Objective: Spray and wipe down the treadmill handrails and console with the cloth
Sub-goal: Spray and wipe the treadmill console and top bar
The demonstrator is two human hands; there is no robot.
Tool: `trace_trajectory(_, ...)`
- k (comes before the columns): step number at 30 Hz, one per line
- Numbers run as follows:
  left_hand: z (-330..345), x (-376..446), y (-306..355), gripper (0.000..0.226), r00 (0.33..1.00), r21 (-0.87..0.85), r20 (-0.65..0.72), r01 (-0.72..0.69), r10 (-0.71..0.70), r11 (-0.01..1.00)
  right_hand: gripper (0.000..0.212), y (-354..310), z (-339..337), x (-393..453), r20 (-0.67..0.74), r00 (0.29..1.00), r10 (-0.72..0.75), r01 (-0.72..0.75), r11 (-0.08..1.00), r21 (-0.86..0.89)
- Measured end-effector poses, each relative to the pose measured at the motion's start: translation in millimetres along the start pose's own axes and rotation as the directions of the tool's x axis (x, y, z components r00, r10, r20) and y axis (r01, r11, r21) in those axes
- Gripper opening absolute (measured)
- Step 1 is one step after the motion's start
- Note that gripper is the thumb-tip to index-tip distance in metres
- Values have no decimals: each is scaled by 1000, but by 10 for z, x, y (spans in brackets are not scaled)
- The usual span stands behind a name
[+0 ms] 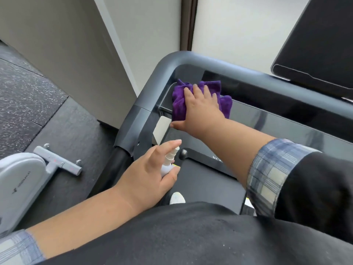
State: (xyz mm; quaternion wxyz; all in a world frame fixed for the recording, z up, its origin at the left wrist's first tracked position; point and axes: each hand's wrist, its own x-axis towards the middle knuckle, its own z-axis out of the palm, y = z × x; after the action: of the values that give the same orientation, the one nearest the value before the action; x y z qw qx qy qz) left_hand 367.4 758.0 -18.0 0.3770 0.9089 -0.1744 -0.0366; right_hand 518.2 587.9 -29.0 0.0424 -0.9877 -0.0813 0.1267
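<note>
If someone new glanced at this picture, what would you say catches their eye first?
Most striking is the purple cloth, pressed flat by the right hand on the dark console, just inside the curved grey handrail at its left corner. Below it, the left hand grips a small white spray bottle, index finger over the nozzle. A black screen fills the upper right.

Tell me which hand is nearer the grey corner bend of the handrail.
Right. The right hand presses the purple cloth on the console just inside the handrail bend. The left hand grips the spray bottle lower down, nearer the body.
</note>
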Motion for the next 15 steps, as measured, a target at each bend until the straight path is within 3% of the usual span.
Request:
trace_trajectory(4,-50,45,17,60,999,-41,-47,-3,2,999,121,259,-21,-262,-12,1000,-5,5,999,36)
trace_trajectory(8,-56,26,-45,59,997,-105,-72,34,-42,994,120,561,0,-611,17,996,93,-93,995,24)
trace_trajectory(12,-81,-67,-146,64,992,-128,-80,88,-99,988,119,358,-5,-439,20,993,114,-113,993,-36)
trace_trajectory(15,-104,-98,-153,61,989,-130,-95,103,-116,986,117,12,-19,-108,16,999,33,-33,999,-40)
